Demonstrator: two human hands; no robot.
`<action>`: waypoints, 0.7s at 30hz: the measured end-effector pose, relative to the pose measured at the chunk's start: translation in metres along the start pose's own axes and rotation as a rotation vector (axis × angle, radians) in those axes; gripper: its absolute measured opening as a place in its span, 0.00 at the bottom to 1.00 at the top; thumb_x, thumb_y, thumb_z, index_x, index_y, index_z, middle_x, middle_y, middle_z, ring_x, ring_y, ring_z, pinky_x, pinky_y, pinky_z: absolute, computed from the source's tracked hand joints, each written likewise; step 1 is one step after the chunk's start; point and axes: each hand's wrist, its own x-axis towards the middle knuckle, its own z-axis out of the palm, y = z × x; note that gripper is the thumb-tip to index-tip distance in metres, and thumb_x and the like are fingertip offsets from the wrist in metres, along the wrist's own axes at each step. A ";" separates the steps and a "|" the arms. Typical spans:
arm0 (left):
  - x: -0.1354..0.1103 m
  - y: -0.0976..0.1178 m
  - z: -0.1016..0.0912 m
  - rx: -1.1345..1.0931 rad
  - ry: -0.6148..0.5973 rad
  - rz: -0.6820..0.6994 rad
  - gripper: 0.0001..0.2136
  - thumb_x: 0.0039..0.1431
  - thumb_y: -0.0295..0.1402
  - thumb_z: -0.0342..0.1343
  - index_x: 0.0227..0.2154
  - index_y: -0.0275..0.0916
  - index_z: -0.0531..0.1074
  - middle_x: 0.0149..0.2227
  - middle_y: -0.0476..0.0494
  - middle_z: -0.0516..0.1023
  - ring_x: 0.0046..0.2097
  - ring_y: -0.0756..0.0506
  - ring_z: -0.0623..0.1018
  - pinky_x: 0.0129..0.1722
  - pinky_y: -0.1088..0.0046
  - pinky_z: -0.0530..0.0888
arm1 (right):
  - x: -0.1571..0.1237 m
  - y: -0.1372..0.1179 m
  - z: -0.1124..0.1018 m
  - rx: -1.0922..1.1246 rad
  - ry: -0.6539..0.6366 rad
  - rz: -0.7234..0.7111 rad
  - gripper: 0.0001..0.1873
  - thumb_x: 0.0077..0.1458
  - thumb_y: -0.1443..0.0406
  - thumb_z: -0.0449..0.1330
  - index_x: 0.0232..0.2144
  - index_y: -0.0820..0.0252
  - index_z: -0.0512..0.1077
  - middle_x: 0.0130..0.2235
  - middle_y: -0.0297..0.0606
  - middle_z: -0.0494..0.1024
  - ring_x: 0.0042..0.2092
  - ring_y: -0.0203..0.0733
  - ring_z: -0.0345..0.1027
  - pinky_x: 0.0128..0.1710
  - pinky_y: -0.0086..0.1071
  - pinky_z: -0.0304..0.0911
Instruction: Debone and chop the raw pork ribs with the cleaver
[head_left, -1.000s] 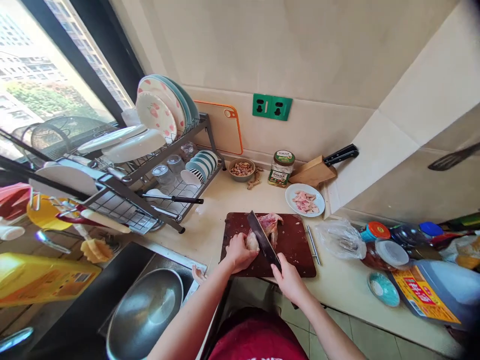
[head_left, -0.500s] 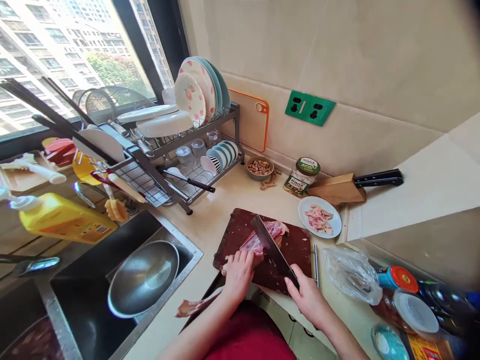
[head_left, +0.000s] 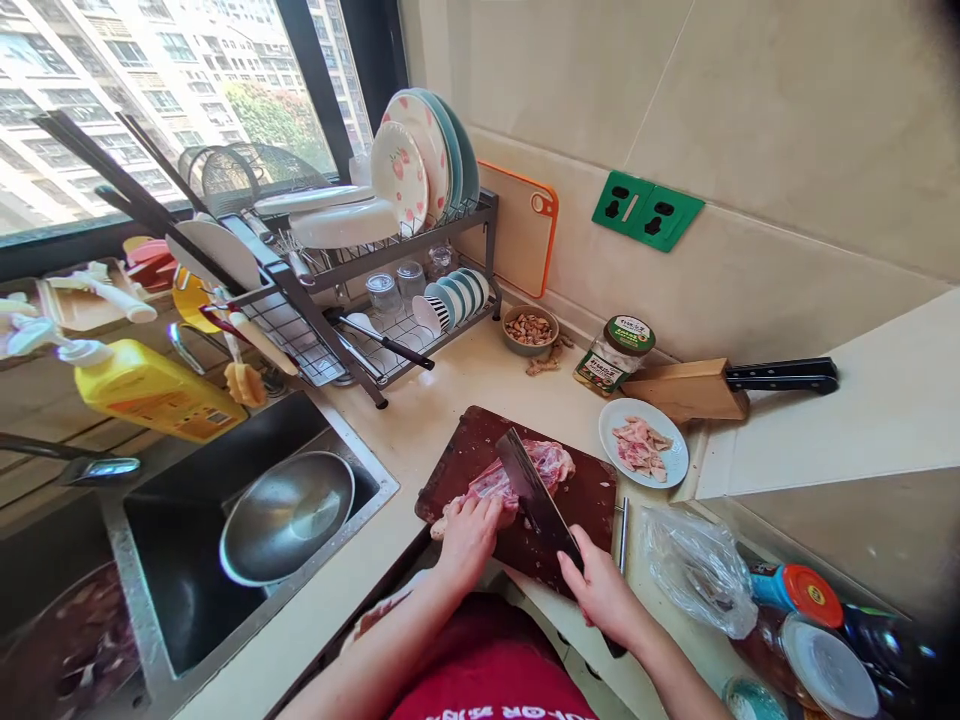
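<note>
A brown cutting board lies on the counter with a long piece of raw meat across it, pink and red with a pale end at the left. My left hand presses down on the meat's near-left part, fingers curled over it. In my right hand is the handle of a cleaver. Its dark, wide blade slants across the middle of the meat, just right of my left fingers. The blade hides where its edge meets the meat. Small scraps dot the board.
Right of the board stand a white plate of meat pieces, a plastic bag and a knife in a wooden block. Behind are a jar and a bowl. Leftward are the dish rack and a sink holding a metal bowl.
The view has shifted a little. Both hands keep their holds, and the cleaver's blade still lies across the meat at nearly the same slant.
</note>
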 end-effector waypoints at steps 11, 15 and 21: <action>-0.036 -0.011 -0.005 0.154 0.062 0.406 0.14 0.59 0.30 0.46 0.48 0.45 0.62 0.44 0.42 0.70 0.45 0.43 0.67 0.44 0.61 0.61 | -0.055 0.027 0.007 -0.064 0.017 -0.031 0.14 0.57 0.55 0.43 0.37 0.58 0.61 0.26 0.33 0.72 0.24 0.36 0.68 0.23 0.26 0.62; -0.039 -0.017 -0.003 0.112 0.067 0.498 0.15 0.60 0.28 0.43 0.49 0.47 0.61 0.44 0.43 0.70 0.45 0.44 0.67 0.45 0.61 0.60 | -0.074 0.042 0.013 -0.112 0.029 -0.077 0.13 0.57 0.58 0.44 0.39 0.57 0.61 0.33 0.38 0.76 0.34 0.39 0.71 0.33 0.28 0.63; -0.025 -0.034 -0.019 0.038 -0.048 0.583 0.15 0.62 0.28 0.40 0.50 0.47 0.61 0.45 0.44 0.71 0.46 0.45 0.67 0.47 0.61 0.59 | -0.088 0.058 0.043 -0.161 0.121 -0.032 0.17 0.57 0.56 0.41 0.40 0.58 0.62 0.30 0.41 0.76 0.31 0.42 0.71 0.29 0.29 0.63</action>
